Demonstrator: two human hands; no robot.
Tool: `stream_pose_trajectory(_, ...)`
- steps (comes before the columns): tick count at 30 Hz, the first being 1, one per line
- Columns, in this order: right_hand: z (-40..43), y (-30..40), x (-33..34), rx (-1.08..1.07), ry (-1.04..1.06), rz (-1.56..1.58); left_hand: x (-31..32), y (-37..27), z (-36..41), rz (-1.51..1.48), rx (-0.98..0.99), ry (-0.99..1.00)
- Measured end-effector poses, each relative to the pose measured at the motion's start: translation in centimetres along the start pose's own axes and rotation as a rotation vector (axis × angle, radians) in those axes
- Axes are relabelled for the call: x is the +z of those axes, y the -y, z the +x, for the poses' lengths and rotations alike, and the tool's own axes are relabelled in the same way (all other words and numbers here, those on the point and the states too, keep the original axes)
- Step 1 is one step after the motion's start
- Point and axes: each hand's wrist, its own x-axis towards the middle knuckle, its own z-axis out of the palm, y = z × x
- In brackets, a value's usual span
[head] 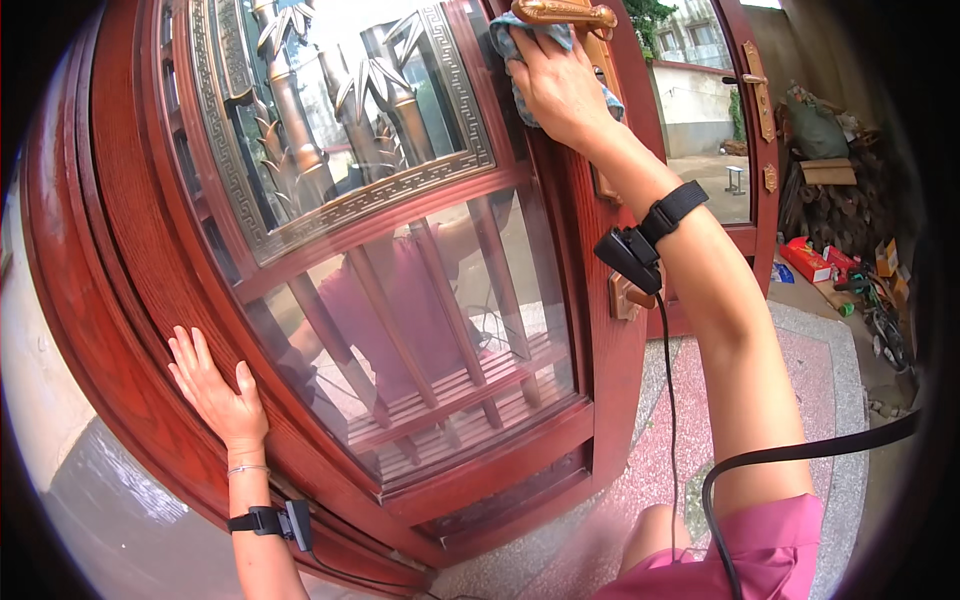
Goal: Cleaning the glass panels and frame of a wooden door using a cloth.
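At the top of the red wooden door [611, 375], my right hand [564, 91] presses a damp-looking blue cloth [504, 39] against the stile. The cloth sits just beneath a gold-coloured lever handle [562, 13] and partly covers its backplate. My left hand [219, 394] lies flat on the wooden door frame [142, 202] at left, fingers spread, holding nothing. Between the hands is a glass panel [435, 330] with wooden bars behind it and a reflection of a person. Above it, a metal-framed pane carries bamboo-shaped metal ornaments [300, 142].
A second door leaf [757, 180] with a handle stands to the right. Bagged items [821, 131], stacked firewood [814, 202], red boxes [806, 259] and a small bicycle [885, 322] lie beyond it. Black cables [670, 405] hang from the wrist devices. The threshold floor [675, 420] is speckled stone.
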Motion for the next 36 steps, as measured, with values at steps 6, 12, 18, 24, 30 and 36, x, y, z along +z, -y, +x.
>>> stream_pose_trajectory(6, -4.2, 1.3, -1.5, -0.092, 0.044, -0.067, 0.1, 0.0, 0.3, 0.006, 0.015, -0.027)
stream_pose_trajectory(12, -9.2, 3.8, -3.3, 0.052, 0.108, 0.023, 0.4, -0.1, 0.3, -0.001, 0.019, -0.032)
stream_pose_trajectory(18, -14.5, 5.9, -4.8, 0.119, 0.18, 0.094, 0.2, 0.0, 0.2, 0.001, 0.015, -0.03)
stream_pose_trajectory(24, -17.1, 6.8, -6.6, 0.206, 0.241, 0.242, 0.4, -0.1, 0.3, -0.018, 0.016, -0.041)
stream_pose_trajectory(30, -10.5, 3.0, -7.9, 0.092, 0.037, 0.164, 0.2, 0.3, 0.1, -0.004, 0.017, -0.042)
stream_pose_trajectory(36, -2.8, -3.6, -3.7, 0.411, 0.294, 0.162, 0.0, 0.0, 0.1, -0.011, 0.014, -0.037)
